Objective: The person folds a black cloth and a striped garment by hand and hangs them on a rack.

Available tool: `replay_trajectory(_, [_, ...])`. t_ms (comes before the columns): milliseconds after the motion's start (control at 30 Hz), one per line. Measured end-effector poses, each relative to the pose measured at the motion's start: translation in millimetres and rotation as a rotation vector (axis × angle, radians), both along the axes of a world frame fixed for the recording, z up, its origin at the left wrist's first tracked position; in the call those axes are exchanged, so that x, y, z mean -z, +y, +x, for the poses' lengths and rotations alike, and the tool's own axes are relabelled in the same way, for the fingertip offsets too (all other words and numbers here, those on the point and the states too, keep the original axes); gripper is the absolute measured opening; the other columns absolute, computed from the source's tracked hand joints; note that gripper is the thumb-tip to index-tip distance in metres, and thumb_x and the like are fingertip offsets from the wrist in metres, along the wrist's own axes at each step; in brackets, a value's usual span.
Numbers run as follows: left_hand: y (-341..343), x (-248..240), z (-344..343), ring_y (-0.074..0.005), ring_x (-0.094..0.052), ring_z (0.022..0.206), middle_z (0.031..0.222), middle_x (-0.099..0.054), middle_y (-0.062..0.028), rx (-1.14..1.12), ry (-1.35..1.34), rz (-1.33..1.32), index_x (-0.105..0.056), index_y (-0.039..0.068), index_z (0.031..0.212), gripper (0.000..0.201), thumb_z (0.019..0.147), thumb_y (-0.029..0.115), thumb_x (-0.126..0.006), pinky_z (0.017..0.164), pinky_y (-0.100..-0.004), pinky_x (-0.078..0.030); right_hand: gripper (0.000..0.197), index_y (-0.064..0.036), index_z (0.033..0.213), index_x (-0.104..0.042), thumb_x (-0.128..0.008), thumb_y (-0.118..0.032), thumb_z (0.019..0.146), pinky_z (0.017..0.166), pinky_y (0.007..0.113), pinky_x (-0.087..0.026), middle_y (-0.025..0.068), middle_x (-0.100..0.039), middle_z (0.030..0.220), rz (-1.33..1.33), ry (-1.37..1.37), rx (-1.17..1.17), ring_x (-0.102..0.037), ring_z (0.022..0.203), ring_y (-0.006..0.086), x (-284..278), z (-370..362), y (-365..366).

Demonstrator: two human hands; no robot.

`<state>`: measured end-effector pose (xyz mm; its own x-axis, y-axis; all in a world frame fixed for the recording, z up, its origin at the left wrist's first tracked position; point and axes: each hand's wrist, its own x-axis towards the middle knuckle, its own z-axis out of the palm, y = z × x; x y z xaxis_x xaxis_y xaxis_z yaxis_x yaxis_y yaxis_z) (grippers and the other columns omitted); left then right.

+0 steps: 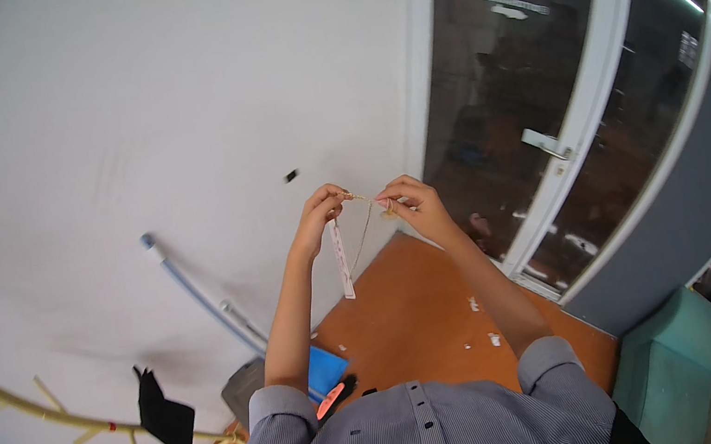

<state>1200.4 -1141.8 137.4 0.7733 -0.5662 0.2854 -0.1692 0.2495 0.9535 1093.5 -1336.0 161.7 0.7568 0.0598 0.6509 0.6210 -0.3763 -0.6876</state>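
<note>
Out in front of my chest, a thin tan cord (366,237) is stretched between my two hands and also hangs in a long slack loop below them. The fingers of my left hand (317,217) pinch one part of it. From just under that hand hangs a narrow white strip with reddish markings (342,262), its lower end beside the bottom of the loop. My right hand (417,204) is closed, fingertips together, on the cord's other part. A small yellowish piece shows under its fingers, too small to name.
A white wall with a small black fixture (291,176) stands ahead. To the right is a glass door (523,100) with a handle (545,143). A wooden coat stand (29,408) holding a black cloth (164,412), a blue dustpan (328,370) and a teal seat (670,357) surround me. White scraps (495,340) lie on the floor.
</note>
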Motion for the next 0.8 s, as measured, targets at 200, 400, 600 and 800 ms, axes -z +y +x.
replay_trajectory(200, [-132.9, 13.4, 10.7, -0.0065, -0.039, 0.070, 0.077, -0.048, 0.0052, 0.078, -0.066, -0.027, -0.059, 0.010, 0.082, 0.012, 0.083, 0.021, -0.055, 0.068, -0.0228, -0.033, 0.013, -0.0025, 0.096, -0.067, -0.062, -0.007, 0.086, 0.065, 0.021, -0.050, 0.0030, -0.058, 0.091, 0.027, 0.096, 0.156, -0.057, 0.079, 0.0089, -13.5, -18.5, -110.3])
replay_trajectory(400, [-233.3, 22.9, 25.1, -0.0078, -0.048, 0.077, 0.083, -0.056, 0.0025, 0.282, -0.005, 0.006, -0.059, 0.010, 0.087, 0.011, 0.085, 0.020, -0.056, 0.074, -0.0214, -0.035, 0.019, -0.0010, 0.103, -0.065, -0.059, -0.013, 0.089, 0.065, 0.020, -0.051, 0.0029, -0.061, 0.098, 0.282, 0.094, 0.272, -0.059, 0.078, 0.0073, -12.3, -1.9, -177.9])
replay_trajectory(600, [-327.3, 37.3, 68.8, -0.0095, -0.054, 0.078, 0.089, -0.060, -0.0007, 0.516, 0.095, 0.035, -0.058, 0.009, 0.090, 0.010, 0.087, 0.019, -0.055, 0.076, -0.0242, -0.043, 0.027, -0.0007, 0.104, -0.063, -0.055, -0.024, 0.093, 0.055, 0.020, -0.049, 0.0046, -0.067, 0.090, 0.520, 0.139, 0.576, -0.058, 0.062, 0.0067, -15.4, 43.5, -245.4])
replay_trajectory(800, [-409.2, 21.7, 144.5, -0.0164, -0.061, 0.081, 0.097, -0.060, -0.0063, 0.839, 0.249, 0.060, -0.058, 0.007, 0.107, 0.022, 0.092, 0.020, -0.050, 0.074, -0.0299, -0.049, 0.028, -0.0009, 0.103, -0.063, -0.054, -0.025, 0.093, 0.053, 0.019, -0.046, 0.0049, -0.068, 0.085, 0.523, 0.140, 0.658, -0.058, 0.060, 0.0067, -32.3, 115.7, -322.0])
